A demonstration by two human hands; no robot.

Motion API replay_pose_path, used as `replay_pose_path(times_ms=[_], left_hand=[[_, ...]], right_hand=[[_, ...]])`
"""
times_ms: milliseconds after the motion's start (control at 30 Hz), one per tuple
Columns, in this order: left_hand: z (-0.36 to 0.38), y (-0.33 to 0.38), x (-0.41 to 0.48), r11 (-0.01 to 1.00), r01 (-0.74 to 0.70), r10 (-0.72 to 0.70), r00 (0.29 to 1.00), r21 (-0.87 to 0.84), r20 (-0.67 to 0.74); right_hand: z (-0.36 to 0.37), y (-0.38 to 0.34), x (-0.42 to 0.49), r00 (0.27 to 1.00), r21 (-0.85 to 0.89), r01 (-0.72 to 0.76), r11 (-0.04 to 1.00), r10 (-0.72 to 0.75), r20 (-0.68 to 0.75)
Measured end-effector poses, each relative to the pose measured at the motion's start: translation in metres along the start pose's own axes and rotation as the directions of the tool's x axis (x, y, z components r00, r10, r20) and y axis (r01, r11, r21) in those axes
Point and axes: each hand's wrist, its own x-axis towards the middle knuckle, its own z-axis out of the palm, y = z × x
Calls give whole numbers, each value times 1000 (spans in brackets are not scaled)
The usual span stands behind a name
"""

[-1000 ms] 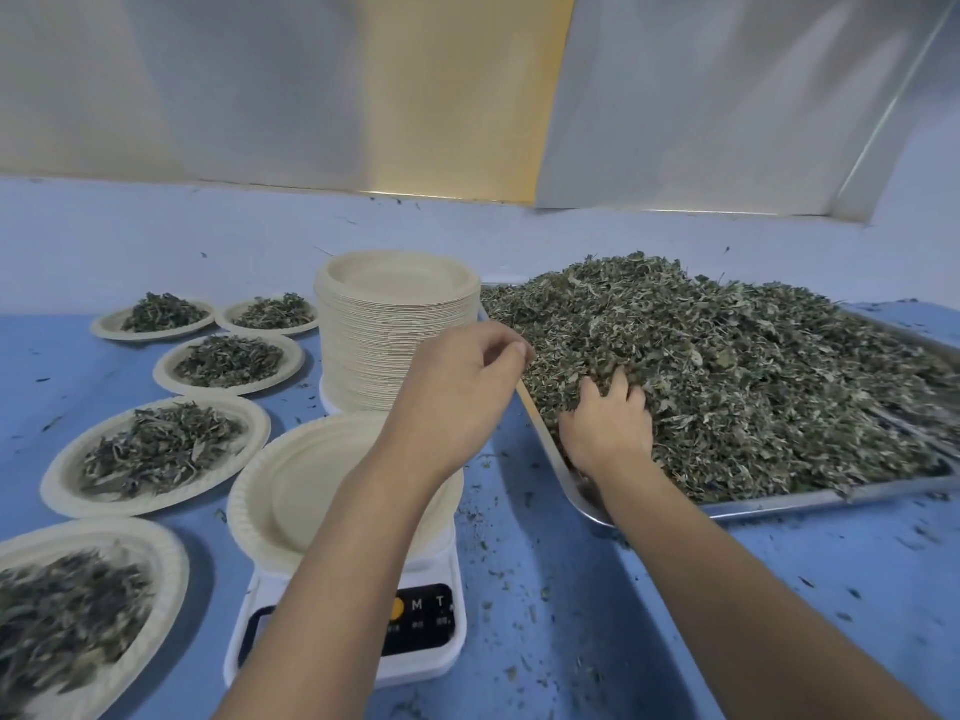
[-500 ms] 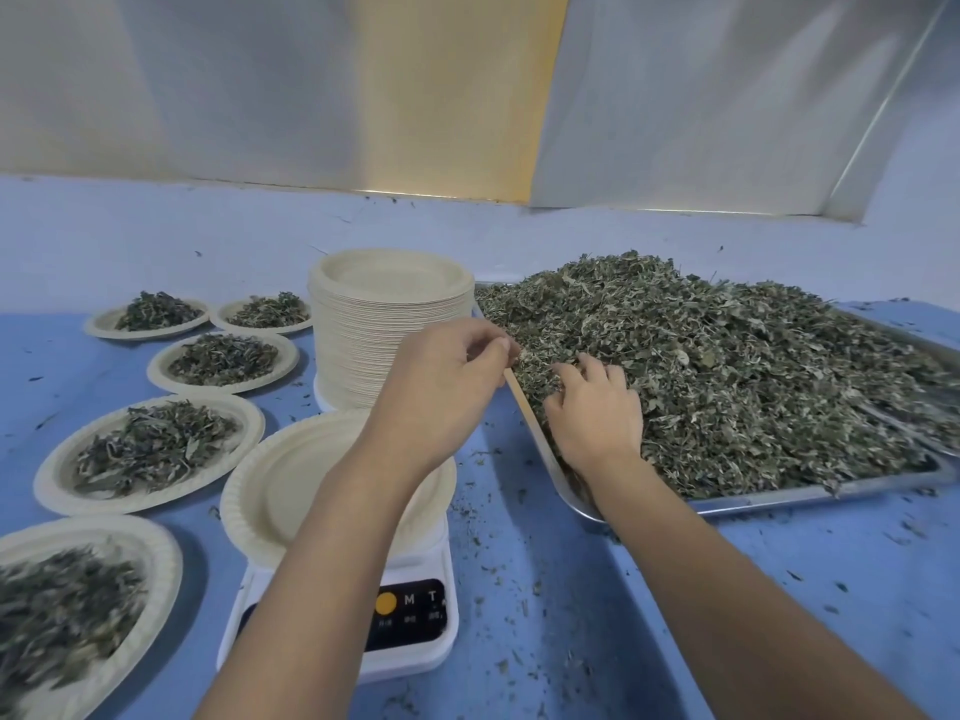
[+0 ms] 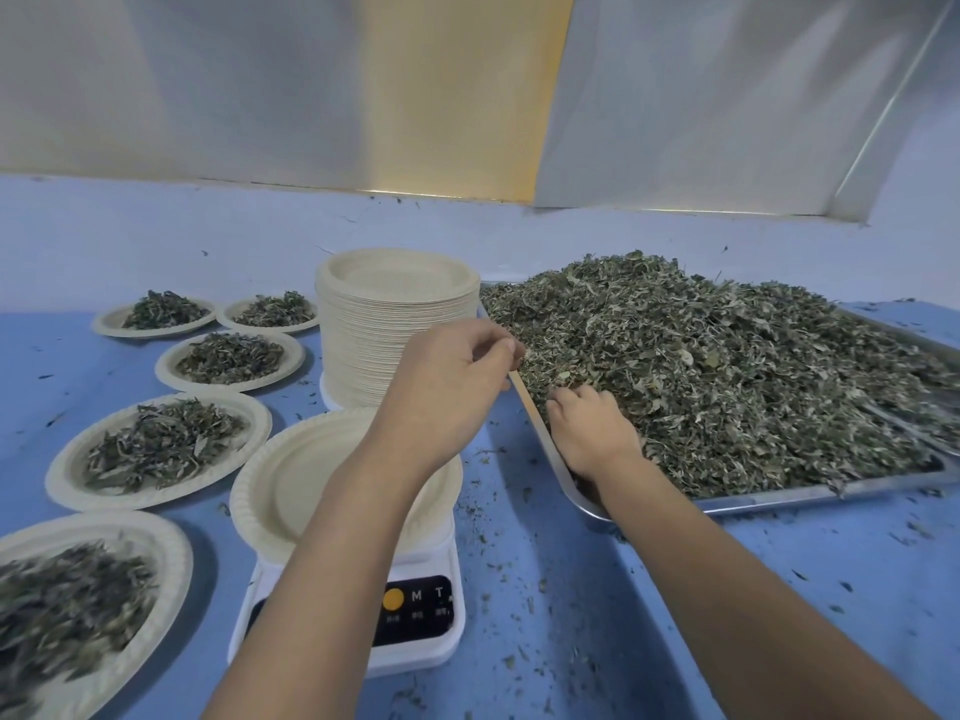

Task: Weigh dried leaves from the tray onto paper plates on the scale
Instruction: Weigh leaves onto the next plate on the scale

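- The dried leaves lie heaped in the metal tray on the right of the desk, piled above its rim.
- The right hand is in the tray's near-left corner, fingers curled into the leaves.
- The left hand hangs at the tray's left rim, fingers curled; whether it pinches anything I cannot tell.
- An empty paper plate sits on the scale, overhanging its edges; a crumb-flecked strip of desk parts it from the tray.
- The plate stack stands just beside the tray's far-left corner.
- The filled plates lie to the left.
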Motion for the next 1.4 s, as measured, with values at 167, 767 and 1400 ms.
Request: replay_pose_path(times_ms=[167, 767, 1400], left_hand=[[1, -3, 0, 1000, -10, 9, 1000, 22, 8], [0, -5, 0, 999, -3, 2, 1000, 54, 28], [-69, -19, -1, 979, 70, -23, 972, 192, -235]], right_hand=[[1, -1, 1, 991, 45, 51, 998, -45, -127], [5, -4, 4, 987, -209, 31, 977, 3, 160], [-56, -91, -24, 992, 869, 127, 479, -58, -113]])
